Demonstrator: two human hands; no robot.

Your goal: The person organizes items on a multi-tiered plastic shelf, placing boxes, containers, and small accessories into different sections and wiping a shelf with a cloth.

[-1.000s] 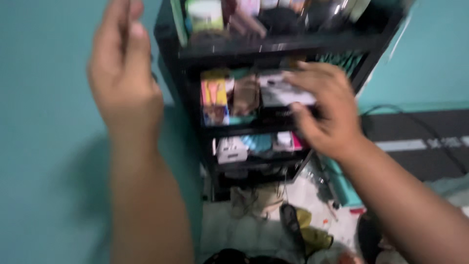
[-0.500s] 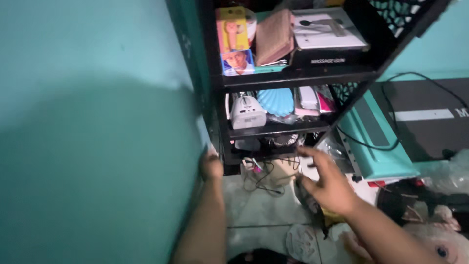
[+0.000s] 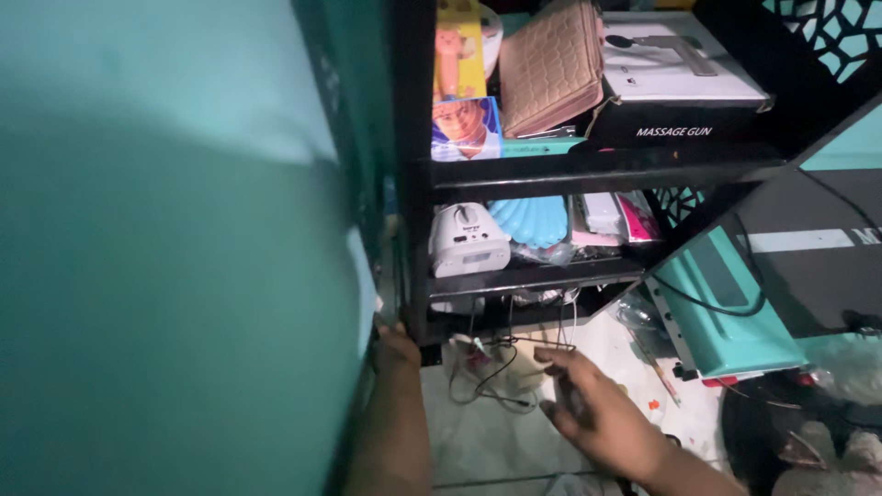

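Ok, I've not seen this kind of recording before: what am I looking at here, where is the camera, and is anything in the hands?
There is one view, from a camera worn on a person's head, looking down. The two bare hands are the wearer's own. The left hand rests at the bottom corner of a black shelf unit standing against a teal wall. The right hand reaches toward tangled cables on the floor under the unit; whether it grips anything I cannot tell. The shelves hold a white device, a tan wallet and a white-topped box.
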